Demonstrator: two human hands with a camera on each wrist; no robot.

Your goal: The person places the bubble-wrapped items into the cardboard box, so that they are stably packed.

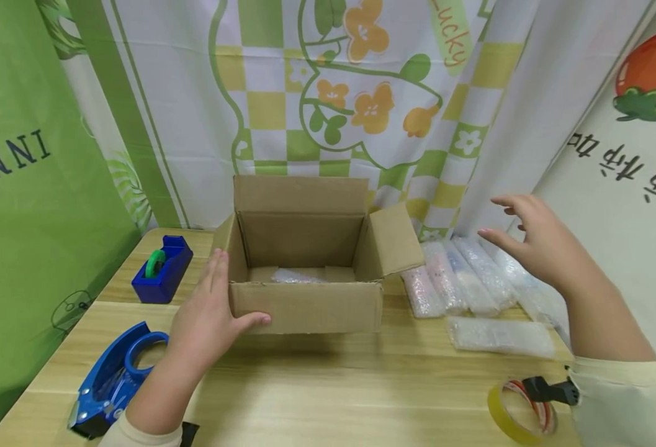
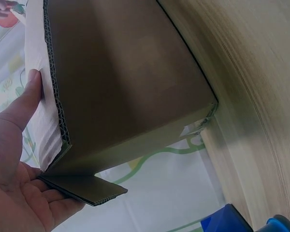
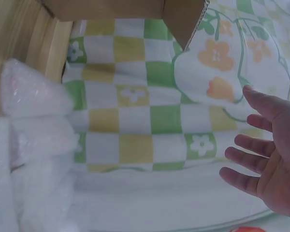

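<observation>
An open cardboard box (image 1: 307, 307) stands on the table with its flaps spread outward. Inside lies one bubble-wrapped item (image 1: 296, 276), partly hidden by the front wall. My left hand (image 1: 202, 323) holds the box's front left corner, thumb on the front flap and fingers along the side flap (image 2: 84, 187). Raised in the air at the right, my right hand (image 1: 545, 245) is empty, its fingers apart and loosely bent. Below and left of it are several bubble-wrapped packages (image 1: 467, 276), also visible in the right wrist view as packages (image 3: 38, 140).
At the left are a dark blue tape holder (image 1: 162, 273) with green tape and a blue tape dispenser (image 1: 112, 379). A yellow tape roll (image 1: 509, 413) lies at the front right, near a flat bubble-wrapped piece (image 1: 501, 335). A patterned curtain (image 1: 328, 81) hangs behind the table.
</observation>
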